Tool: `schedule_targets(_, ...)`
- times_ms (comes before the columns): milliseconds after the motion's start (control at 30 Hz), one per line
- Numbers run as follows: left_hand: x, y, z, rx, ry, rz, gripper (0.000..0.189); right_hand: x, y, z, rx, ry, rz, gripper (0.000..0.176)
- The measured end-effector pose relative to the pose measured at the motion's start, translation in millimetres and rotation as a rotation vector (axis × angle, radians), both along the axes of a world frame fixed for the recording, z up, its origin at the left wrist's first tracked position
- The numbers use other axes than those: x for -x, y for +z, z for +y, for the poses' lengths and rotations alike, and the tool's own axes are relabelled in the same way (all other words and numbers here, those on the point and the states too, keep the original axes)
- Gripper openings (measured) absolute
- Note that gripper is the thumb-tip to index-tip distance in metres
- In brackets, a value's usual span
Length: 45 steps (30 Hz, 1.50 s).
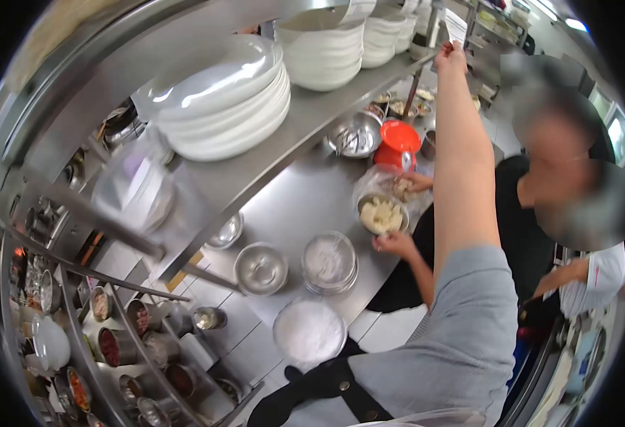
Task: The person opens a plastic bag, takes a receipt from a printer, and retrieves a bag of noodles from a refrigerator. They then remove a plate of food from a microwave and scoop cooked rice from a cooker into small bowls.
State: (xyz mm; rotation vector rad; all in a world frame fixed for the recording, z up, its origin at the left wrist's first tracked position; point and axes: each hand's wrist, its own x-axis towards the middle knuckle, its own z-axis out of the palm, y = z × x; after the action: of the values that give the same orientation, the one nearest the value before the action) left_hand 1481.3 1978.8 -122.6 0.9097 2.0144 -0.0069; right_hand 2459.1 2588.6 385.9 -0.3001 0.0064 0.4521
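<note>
My right hand [451, 57] is raised at the top of the view, at the far end of my outstretched, grey-sleeved arm. Its fingers are closed on a white paper slip [456, 27], beside the upper shelf [309, 121]. Stacked white bowls [321, 53] stand on that shelf, left of my hand. My left hand does not show. Below the shelf, on the steel counter [284, 196], are a metal bowl [261, 269], a stack of metal bowls [329, 262] and a bowl of white powder [310, 333] near my body.
A co-worker in black [462, 213] stands right of the counter, with hands at a bowl of pale food [381, 215] and a plastic bag. An orange-red container [399, 142] stands beyond. White plates [227, 114] fill the shelf's left part; ingredient pots [117, 347] are lower left.
</note>
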Motion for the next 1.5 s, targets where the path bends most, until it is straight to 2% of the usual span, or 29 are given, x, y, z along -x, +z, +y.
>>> schedule_targets(133,-58,20,22,0.012,0.133,-0.025,0.030,-34,24,45,0.013,0.078,-0.002,0.018)
schedule_targets(267,-85,35,32,-0.016,0.197,-0.032,0.031,-46,36,76,0.041,0.136,0.007,0.025)
schedule_targets(600,-118,36,33,-0.035,0.241,-0.036,0.035,-32,71,77,0.116,0.158,0.051,0.043)
schedule_targets(767,-112,28,11,-0.064,0.227,-0.051,0.037,41,60,41,0.354,0.002,-0.005,0.055)
schedule_targets(867,-89,15,-31,-0.131,0.232,-0.030,0.038,65,43,46,0.309,-0.285,-0.172,0.051)
schedule_targets(900,-81,11,-55,-0.165,0.236,-0.013,0.038,83,37,36,0.226,-0.296,-0.281,0.041)
schedule_targets(967,-62,-3,-107,-0.242,0.261,0.027,0.039,150,27,-14,0.057,-0.361,-0.490,0.021)
schedule_targets(1033,-46,-22,-161,-0.304,0.334,0.067,0.040,270,31,-92,-0.062,-0.384,-0.636,0.027)
schedule_targets(1067,-43,-27,-186,-0.327,0.387,0.076,0.040,303,23,-119,-0.212,-0.230,-0.690,0.025)
schedule_targets(1100,-45,-32,-204,-0.353,0.450,0.063,0.041,383,28,-178,-0.186,-0.182,-0.614,0.026)
schedule_targets(1167,-50,-47,-233,-0.431,0.602,-0.027,0.042,473,-6,-251,-0.418,-0.119,-0.897,0.043)
schedule_targets(1233,-60,-63,-264,-0.553,0.812,-0.322,0.040,568,-53,-318,-0.613,-0.060,-1.142,0.052)
schedule_targets(1267,-66,-69,-285,-0.478,0.900,-0.388,0.039,615,-81,-354,-0.700,-0.049,-1.275,0.056)
schedule_targets(1333,-87,-86,-337,-0.410,0.994,-0.357,0.037,689,-167,-401,-0.768,0.274,-1.521,0.057)
schedule_targets(1400,-117,-138,-416,-0.332,1.355,-0.324,0.031,766,-236,-494,-0.593,0.777,-1.809,0.051)
schedule_targets(1433,-146,-230,-484,-0.127,1.004,-0.043,0.029,801,-278,-527,-0.564,0.900,-1.882,0.034)
schedule_targets(1467,-164,-266,-533,0.099,0.666,0.249,0.027,834,-317,-564,-0.531,1.040,-2.130,0.026)
schedule_targets(1500,-185,-246,-561,0.218,0.944,0.132,0.028,863,-333,-612,-0.459,1.549,-2.215,0.028)
